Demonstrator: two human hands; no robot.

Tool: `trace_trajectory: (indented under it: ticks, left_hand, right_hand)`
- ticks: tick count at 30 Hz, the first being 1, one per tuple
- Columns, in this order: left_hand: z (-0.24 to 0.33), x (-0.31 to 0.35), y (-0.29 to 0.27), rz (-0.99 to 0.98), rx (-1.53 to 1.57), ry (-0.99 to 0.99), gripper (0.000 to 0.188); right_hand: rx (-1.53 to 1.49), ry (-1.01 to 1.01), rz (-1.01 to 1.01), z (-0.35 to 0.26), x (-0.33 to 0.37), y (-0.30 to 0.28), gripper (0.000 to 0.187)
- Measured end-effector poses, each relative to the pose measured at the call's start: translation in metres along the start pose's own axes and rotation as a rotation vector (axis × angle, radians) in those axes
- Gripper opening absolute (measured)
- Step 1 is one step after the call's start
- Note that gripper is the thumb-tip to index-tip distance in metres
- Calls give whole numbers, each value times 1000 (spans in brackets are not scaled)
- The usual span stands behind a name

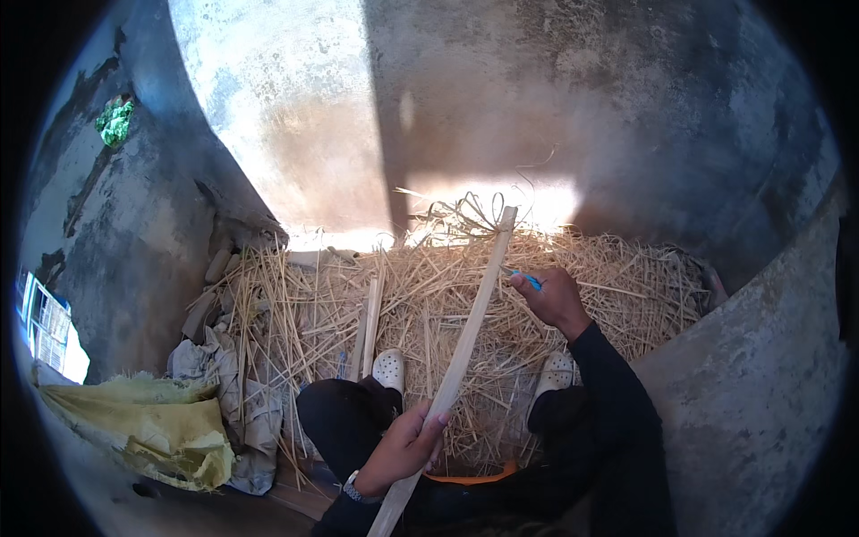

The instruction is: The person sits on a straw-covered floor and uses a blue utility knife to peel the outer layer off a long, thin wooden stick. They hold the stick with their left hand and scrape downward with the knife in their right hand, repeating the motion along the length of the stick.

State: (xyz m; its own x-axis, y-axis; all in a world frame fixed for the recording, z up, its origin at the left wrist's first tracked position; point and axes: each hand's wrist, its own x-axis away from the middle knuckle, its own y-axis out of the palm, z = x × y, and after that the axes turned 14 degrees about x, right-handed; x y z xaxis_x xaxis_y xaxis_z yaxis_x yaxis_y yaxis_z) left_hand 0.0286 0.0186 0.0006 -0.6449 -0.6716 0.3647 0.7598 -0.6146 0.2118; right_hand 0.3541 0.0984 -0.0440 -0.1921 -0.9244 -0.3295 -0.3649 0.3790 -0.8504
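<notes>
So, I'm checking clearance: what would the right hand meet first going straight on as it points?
Probably the pale strip, just left of the right hand; exact depth is unclear.

L hand (407, 449) low, nr the middle, closed in a grip, fingers mostly hidden, L thumb (437, 422) extended up & to the R. L wrist (367, 483) roughly in line w/ L forearm (344, 516), which is in a dk sleeve, comes up from the lower edge & is mostly cut off. R hand (555, 298) farther fwd & to the R, well apart from L hand; closed like a fist, back of hand up, R thumb (521, 282) pointing L. R wrist (578, 327) partly bare; R forearm (613, 371) slants fwd & L, also dk-sleeved, R elbow (658, 430) bent. L leg (338, 416) bent, knee toward the L.
</notes>
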Motion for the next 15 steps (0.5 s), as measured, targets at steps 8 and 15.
trace_trajectory:
  ticks: [8, 15]
  left_hand:
    - [9, -3, -1, 36, 83, 26, 26]
    - [8, 4, 4, 37, 43, -2, 25]
  right_hand:
    - [168, -310, -69, -54, 37, -12, 70]
    - [201, -172, 98, -31, 12, -7, 70]
